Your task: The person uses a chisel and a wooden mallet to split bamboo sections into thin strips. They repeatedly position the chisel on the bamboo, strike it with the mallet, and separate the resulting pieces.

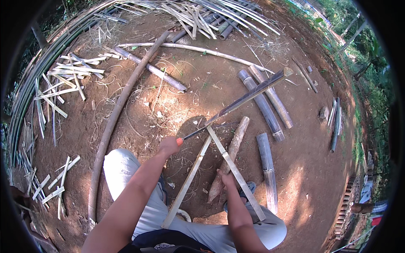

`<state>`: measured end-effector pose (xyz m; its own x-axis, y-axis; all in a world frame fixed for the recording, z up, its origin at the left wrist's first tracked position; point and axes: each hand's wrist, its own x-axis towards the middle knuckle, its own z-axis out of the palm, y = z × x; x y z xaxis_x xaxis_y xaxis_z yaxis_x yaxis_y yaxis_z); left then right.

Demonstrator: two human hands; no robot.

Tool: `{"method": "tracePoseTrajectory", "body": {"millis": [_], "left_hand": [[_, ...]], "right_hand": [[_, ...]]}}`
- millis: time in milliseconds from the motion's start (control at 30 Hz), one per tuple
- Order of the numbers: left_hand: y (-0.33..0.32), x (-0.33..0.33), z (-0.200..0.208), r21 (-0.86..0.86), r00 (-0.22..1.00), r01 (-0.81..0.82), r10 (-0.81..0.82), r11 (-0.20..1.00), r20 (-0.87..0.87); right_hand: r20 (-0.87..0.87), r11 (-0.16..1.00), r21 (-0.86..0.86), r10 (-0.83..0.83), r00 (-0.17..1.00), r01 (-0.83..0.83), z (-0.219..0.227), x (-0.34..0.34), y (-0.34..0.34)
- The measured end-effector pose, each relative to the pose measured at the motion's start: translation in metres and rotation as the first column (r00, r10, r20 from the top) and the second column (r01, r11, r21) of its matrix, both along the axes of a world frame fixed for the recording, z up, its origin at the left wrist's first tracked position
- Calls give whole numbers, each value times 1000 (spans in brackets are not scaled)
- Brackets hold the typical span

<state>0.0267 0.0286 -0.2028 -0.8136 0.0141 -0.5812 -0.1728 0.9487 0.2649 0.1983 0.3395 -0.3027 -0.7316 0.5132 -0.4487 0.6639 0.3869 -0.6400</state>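
Orange-handled blade, left hand wrapped round the handle; from where I stand, can't make out where the far end stops. Blade meets a dark bamboo length slanting off forward-right. Same meeting point: two pale strips, left strip and right strip, fanning back over the person's legs. Right hand, grip closed round the lower part of a rough log, partly behind the right strip.

Handling, my guess: bamboo light, stiff, springy; dark skin slick, cut edges sharp, so hold by the broad faces. Log probably heavy, coarse, non-slip; best held near one end. More bamboo culms lie on soil, to the right.
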Motion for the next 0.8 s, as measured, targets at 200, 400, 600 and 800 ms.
{"method": "tracePoseTrajectory", "body": {"millis": [200,400,600,800], "left_hand": [[-2,-4,14,4,991,-130,130,992,19],[-20,-11,3,367,880,-474,421,800,219],[14,-21,91,674,771,-631,407,384,490],[13,-18,178,781,822,-563,286,271,493]], "right_hand": [[-157,645,-700,-557,815,306,34,12,-4],[-381,874,-471,-326,865,122,80,-11,-18],[-518,918,197,395,759,-343,108,-10,-48],[-423,856,160,510,749,-492,67,18,-88]]}}
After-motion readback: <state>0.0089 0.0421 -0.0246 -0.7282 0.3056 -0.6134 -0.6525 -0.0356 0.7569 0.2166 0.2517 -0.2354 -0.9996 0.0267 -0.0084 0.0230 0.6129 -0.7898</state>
